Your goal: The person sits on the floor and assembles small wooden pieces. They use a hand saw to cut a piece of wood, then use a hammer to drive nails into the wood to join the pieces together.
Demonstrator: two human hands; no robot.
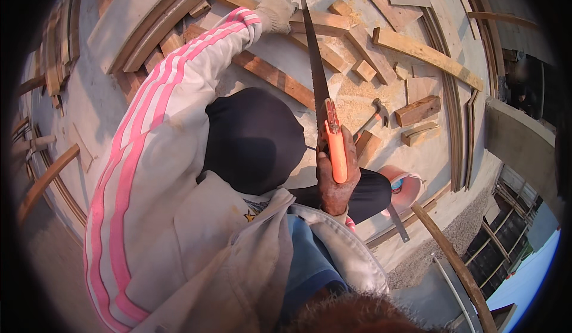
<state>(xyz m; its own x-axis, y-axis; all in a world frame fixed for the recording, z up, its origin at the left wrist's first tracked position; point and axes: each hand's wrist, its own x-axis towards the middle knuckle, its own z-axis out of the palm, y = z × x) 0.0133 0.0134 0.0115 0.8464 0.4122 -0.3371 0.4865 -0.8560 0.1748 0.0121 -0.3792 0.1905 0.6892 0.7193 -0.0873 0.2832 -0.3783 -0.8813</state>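
Note:
In my bare right hand (337, 181), the fingers wrap around the orange handle of a handsaw (314, 47). Its long toothed blade points away from me, tip up at the far edge of the work area. My left hand (276, 15), in a pale work glove, reaches far forward among the cut lumber, its fingers curled. A short wooden block (322, 23) lies right against those fingertips; whether they grip it is not visible. Under the saw's blade runs a reddish wooden batten (274, 78). A claw hammer (376, 114) lies on the floor right of the saw.
Sawdust and several offcuts surround a longer pale batten (426, 56). A pink bucket (405, 187) stands by my right knee, with a metal strip (397, 223) beside it. Stacked boards (161, 26) lie far left; long thin strips (456, 130) line the right side.

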